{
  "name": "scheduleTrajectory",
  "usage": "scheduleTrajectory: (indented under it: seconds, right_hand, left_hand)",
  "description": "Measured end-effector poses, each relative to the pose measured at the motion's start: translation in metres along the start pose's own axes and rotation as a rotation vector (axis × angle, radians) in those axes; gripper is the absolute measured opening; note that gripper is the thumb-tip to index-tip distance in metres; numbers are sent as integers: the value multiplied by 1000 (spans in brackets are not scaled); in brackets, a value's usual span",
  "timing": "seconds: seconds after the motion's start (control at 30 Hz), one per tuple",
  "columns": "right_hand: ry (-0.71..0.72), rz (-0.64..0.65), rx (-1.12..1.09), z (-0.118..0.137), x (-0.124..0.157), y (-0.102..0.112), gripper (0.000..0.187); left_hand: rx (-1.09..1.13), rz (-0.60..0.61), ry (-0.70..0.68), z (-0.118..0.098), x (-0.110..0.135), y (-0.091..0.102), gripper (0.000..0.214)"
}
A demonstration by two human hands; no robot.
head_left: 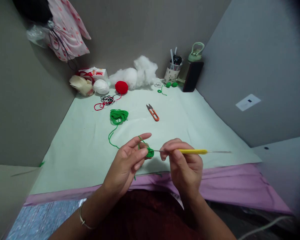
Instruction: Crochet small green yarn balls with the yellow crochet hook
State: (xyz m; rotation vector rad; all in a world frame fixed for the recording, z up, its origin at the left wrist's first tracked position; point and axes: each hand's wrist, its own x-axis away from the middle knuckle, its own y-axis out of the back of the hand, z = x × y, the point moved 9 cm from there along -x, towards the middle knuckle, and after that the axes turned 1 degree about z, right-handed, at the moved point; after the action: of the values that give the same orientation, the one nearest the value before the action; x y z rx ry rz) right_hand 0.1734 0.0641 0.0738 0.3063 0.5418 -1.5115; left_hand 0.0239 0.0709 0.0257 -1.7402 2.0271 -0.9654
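Observation:
My left hand (pixel 128 160) pinches a small green crochet piece (pixel 149 153) between thumb and fingers, its forefinger stretched out with green yarn running over it. My right hand (pixel 183 160) is closed round a crochet hook with a yellow handle (pixel 192 151), whose metal tip enters the green piece. The yarn trails back across the pale green mat (pixel 202 126) to a loose green yarn bundle (pixel 118 116). Both hands hover just above the mat's near edge.
Orange thread snips (pixel 153 112) lie mid-mat. At the back stand a red yarn ball (pixel 121 87), a white ball (pixel 101 86), white stuffing (pixel 140 75), a tangle of red and black thread (pixel 105 101), a cup of tools (pixel 173 70), a green bottle (pixel 193 56). Grey walls enclose three sides.

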Motion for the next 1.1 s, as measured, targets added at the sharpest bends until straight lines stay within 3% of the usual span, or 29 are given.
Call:
scheduleTrajectory:
  seconds: [0.1, 0.23, 0.3, 0.37, 0.47, 0.57, 0.8, 0.97, 1.1]
  right_hand:
    - [-18, 39, 7, -3, 0, -8, 21]
    - [122, 76, 298, 7, 8, -14, 32]
    - [253, 128, 497, 17, 14, -20, 38]
    - [287, 122, 542, 20, 14, -19, 38]
    - [103, -11, 262, 9, 5, 0, 28]
    - [-70, -13, -38, -8, -1, -1, 21]
    - [-122, 71, -54, -19, -1, -9, 20]
    - [-171, 29, -124, -24, -2, -8, 15]
    - [-305, -45, -295, -37, -3, -10, 10]
  left_hand:
    - [-98, -5, -62, 0, 1, -1, 39]
    - [-122, -55, -107, 1, 1, 2, 43]
    - [-45, -46, -49, 7, -1, 1, 44]
    - [64, -17, 60, 14, -3, -1, 41]
    - [161, -15, 128, 16, -5, -1, 35]
    - [92, -30, 36, 8, -5, 1, 35]
    - [-65, 8, -37, 7, -2, -5, 35]
    - [3, 3, -13, 4, -2, -5, 30]
    - [54, 36, 23, 5, 0, -7, 27]
